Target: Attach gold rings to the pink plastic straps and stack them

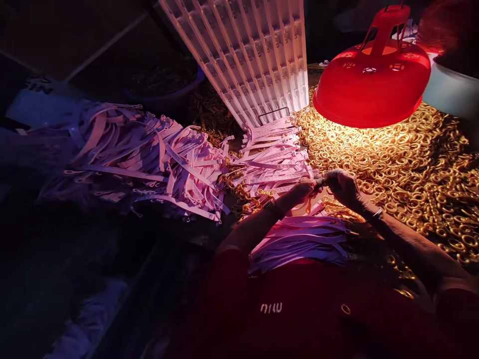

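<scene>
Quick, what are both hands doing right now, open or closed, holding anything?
Left hand: fingers curled closed; anything held is too dark to tell.
Right hand: fingers curled closed; cannot tell what, if anything, it holds.

Rings (396, 169): metal by look, gold finish, smooth, glossy, sharp glints. Straps (187, 167): cloth or soft plastic, cannot tell which; smooth faces, faint sheen. Lampshade (368, 94): plastic-looking, smooth, soft gloss. Panel (258, 55): hard plastic by look, ridged, semi-gloss. Wire (274, 115) at panel's foot: metal-looking. Basin (451, 89): plastic-looking, smooth, nearly matt. Bracelet (375, 215): shiny, looks metal. Shirt (299, 329): cloth, matt, dark; weave lost in shadow.
</scene>
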`<state>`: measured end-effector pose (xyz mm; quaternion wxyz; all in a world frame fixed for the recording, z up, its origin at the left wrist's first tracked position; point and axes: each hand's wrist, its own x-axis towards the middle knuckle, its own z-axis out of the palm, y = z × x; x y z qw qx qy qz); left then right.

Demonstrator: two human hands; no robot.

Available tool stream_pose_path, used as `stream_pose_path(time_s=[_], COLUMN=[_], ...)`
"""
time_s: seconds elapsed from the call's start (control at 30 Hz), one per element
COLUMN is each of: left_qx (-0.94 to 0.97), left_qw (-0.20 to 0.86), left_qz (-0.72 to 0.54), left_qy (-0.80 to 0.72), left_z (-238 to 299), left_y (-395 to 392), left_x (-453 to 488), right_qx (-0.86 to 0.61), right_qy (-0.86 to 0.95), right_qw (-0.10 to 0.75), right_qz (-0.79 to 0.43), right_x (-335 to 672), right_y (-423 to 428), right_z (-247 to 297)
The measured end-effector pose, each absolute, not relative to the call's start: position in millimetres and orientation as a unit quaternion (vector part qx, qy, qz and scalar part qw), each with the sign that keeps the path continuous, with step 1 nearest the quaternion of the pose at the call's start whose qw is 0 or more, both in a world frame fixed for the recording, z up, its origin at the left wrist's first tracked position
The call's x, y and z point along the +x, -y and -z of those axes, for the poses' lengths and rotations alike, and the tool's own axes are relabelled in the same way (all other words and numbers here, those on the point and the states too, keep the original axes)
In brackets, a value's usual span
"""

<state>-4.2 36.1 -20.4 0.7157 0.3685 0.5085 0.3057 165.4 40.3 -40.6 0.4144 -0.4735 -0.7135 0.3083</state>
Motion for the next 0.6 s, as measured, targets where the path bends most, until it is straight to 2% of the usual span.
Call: stream_pose_path(time_s=[0.07, 0.13, 0.3, 0.43, 0.5, 0.6], left_qx=[0.341, 0.326, 0.267, 0.225, 0.193, 0.175], left_qw=[0.748, 0.750, 0.704, 0.715, 0.723, 0.725], left_qz=[-0.302, -0.335, -0.486, -0.488, -0.476, -0.475], left_qy=[-0.483, -0.468, -0.444, -0.448, -0.462, -0.467], left_z=[27, 38, 62, 60, 55, 45], left_y=[-42, -46, -54, -57, -56, -53], left_x=[-4, 1, 23, 27, 26, 24], right_qx=[-0.458, -0.455, -0.443, -0.387, -0.395, -0.442], right_qy=[0.734, 0.719, 0.513, 0.427, 0.438, 0.502], right_qw=[0.433, 0.452, 0.515, 0.586, 0.572, 0.502], right_qz=[-0.254, -0.269, -0.525, -0.569, -0.570, -0.548], right_x=[165, 165, 179, 201, 207, 204], right_y=[-46, -54, -87, -105, -104, -93], right_z=[44, 46, 33, 13, 8, 10])
